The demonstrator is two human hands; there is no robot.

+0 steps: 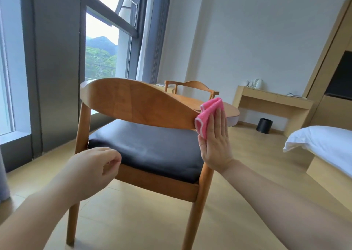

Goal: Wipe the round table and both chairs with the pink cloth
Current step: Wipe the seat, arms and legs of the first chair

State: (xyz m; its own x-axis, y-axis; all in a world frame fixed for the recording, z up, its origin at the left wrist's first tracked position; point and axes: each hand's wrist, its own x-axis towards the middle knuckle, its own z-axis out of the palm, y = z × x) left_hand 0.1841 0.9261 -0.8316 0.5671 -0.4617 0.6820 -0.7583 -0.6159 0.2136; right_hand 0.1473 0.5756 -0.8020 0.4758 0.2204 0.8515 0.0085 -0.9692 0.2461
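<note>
We see the near chair (137, 104) from behind, its curved wooden backrest running from left to right across the middle of the view and its dark padded seat (152, 150) below it. Our right hand (215, 141) is spread flat, fingers straight and together, pressing the pink cloth (207, 114) against the right end of the backrest, just above the right rear leg. The cloth is folded and pinned under the fingertips and palm rather than gripped in a fist; its upper part sticks out above the fingers. Our left hand (95, 167) hangs in the air near the left side of the seat, loosely curled with the fingertips drawn toward the thumb, and it has nothing in it; it looks a little blurred. Beyond the backrest lies the round table (228, 109), its wooden top partly hidden by the chair and the cloth, and on the far side of it stands the second chair (192, 86), of which only the top rail and arms show. To the left is a tall window (101, 45) with green hills outside. At the far right wall sits a low desk (272, 99) carrying a white kettle (258, 82), a black bin (264, 125) on the floor below it, and the corner of a white bed (322, 141) at the right edge.
</note>
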